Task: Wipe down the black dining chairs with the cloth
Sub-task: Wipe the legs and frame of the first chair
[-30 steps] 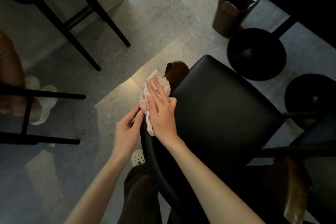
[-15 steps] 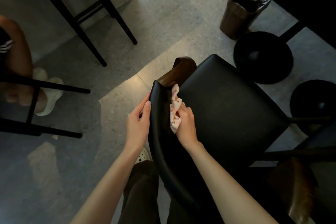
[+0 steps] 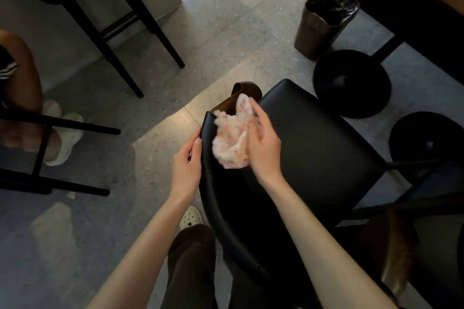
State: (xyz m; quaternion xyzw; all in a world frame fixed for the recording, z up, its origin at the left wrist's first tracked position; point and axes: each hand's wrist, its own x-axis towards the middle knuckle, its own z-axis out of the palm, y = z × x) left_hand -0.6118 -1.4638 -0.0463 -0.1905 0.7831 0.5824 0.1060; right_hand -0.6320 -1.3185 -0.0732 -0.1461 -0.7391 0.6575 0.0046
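Right hand [image 3: 263, 143] grips a bunched, speckled pink cloth [image 3: 232, 138] at the top of the black dining chair [image 3: 313, 148]'s curved backrest [image 3: 213, 195], fingers blurred | left hand [image 3: 185, 163] rests on the backrest's outer edge, fingers nearly straight | lined brown bin [image 3: 324, 22] stands beyond the chair's seat.
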